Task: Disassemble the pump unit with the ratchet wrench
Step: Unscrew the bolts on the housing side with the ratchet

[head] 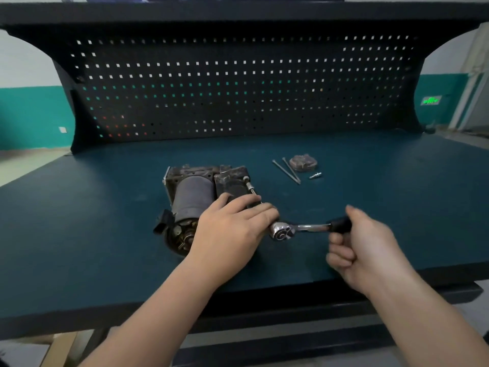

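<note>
Pump: the grimy dark metal pump unit [201,197] lies under the left hand [227,229], whose flat fingers [254,207] press it; likely heavy, rigid, greasy.
Wrench: the chrome ratchet wrench [301,229], black-handled, is gripped by the right hand [365,250]; hold the handle's end.

The left hand [232,229] rests on the pump unit [195,197]. The right hand [362,247] grips the ratchet wrench [296,230] handle. Two long bolts [287,170] and a cover plate [303,162] lie far right on the workbench [105,234].
</note>
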The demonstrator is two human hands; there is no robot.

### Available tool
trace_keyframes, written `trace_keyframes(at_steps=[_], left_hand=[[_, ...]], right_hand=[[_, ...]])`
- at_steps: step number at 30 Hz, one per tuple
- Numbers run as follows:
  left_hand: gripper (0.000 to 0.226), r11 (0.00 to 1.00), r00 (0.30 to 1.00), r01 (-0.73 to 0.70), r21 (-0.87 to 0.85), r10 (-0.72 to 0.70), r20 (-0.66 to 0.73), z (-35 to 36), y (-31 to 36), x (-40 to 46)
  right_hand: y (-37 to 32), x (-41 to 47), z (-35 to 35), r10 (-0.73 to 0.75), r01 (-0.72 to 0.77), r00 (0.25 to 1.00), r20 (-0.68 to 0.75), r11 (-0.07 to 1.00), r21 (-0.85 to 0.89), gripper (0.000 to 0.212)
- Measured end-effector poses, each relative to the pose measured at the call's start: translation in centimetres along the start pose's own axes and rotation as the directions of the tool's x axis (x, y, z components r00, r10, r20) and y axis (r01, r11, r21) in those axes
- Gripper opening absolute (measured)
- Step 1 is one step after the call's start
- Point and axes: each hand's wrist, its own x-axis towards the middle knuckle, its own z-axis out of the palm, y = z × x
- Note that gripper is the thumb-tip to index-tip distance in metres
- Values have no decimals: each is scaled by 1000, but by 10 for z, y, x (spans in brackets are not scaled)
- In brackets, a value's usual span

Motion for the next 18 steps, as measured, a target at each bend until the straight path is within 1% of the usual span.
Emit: trace_keyframes(at_steps=[1,2,3,4,5,6,7,8,9,10,11,12,13,14,15,16,17,18], left_hand=[[12,1000,1000,-6,4,6,14,-1,-1,0],[16,1000,999,-23,16,22,44,-2,-2,0],[21,999,996,-40,29,38,85,-3,-3,0],[27,998,991,-51,37,46,123,-5,-4,0],[30,998,988,-52,35,46,150,-7,-4,1],[30,999,986,-49,24,44,162,-8,-4,2],[29,999,986,-46,9,44,161,-9,-4,2],[27,999,988,-48,0,48,145,-9,-4,2],[24,998,991,-58,5,57,121,-8,-4,1],[20,997,993,-69,22,66,98,-6,-4,0],[17,997,995,-71,40,67,79,-5,-3,-1],[15,997,997,-59,50,56,61,-3,-2,-2],[14,998,999,-33,46,31,41,-3,-1,-2],[14,1000,1000,1,28,-2,19,-2,0,0],[16,999,999,35,2,-35,4,-3,1,1],[18,998,998,57,-20,-57,2,-4,1,2],[21,997,998,64,-33,-64,15,-6,2,3],[23,998,998,60,-36,-59,36,-7,1,3]], right_hand=[[3,2,-3,66,-66,998,18,998,16,33],[3,2,-4,39,-38,999,24,999,-29,33],[0,1,-3,-83,86,996,31,990,-110,33],[-5,0,0,-257,260,965,44,943,-209,33],[-12,-3,4,-437,438,896,77,839,-323,32],[-19,-6,8,-575,578,805,149,700,-419,29],[-24,-11,13,-646,669,724,242,574,-472,24],[-26,-14,16,-673,725,667,318,489,-485,22],[-25,-15,17,-684,753,635,358,447,-482,22],[-24,-16,17,-687,752,636,352,449,-482,22],[-20,-17,17,-678,716,675,291,508,-478,22],[-16,-16,15,-634,641,752,183,637,-429,23],[-10,-13,11,-502,491,864,44,818,-300,27],[-3,-13,8,-269,265,962,-35,959,-100,31],[3,-13,5,-34,37,999,-33,995,88,33],[9,-14,3,94,-91,996,-8,977,194,33],[11,-14,0,122,-121,992,10,970,211,32],[9,-14,1,66,-67,998,12,984,166,31]])
